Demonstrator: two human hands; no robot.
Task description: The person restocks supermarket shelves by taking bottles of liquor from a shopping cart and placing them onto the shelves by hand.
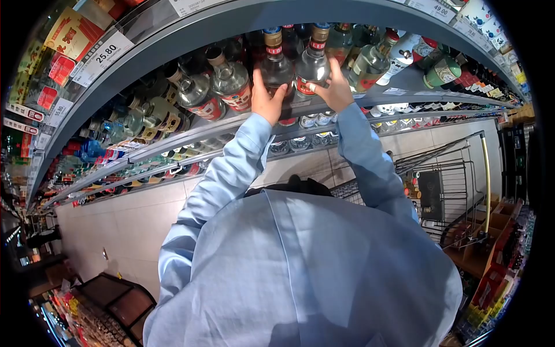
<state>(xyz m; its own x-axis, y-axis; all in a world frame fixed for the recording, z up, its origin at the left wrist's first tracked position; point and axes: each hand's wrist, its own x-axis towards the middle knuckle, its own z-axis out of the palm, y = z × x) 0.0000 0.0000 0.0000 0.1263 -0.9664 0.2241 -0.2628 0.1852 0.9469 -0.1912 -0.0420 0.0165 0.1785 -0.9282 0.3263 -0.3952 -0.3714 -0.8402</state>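
Note:
Two clear glass bottles with red labels stand side by side at the front of the shelf. My left hand (267, 99) is against the left bottle (277, 69), its thumb across the front and its fingers along the left side. Around the right side of the other bottle (313, 62) curves my right hand (335, 87), with its thumb on the red label. Both bottles are upright. The backs of the bottles and some fingertips are hidden. More clear bottles (230, 81) with red labels stand left of my left hand, and a greenish bottle (370, 65) is right of my right hand.
The shelf edge (191, 139) runs below the bottles, with lower shelves of bottles beneath. A wire shopping cart (457, 179) holding several items stands at the right. Price tags (103, 58) line the upper shelf. Pale floor tiles (127, 225) show at the left.

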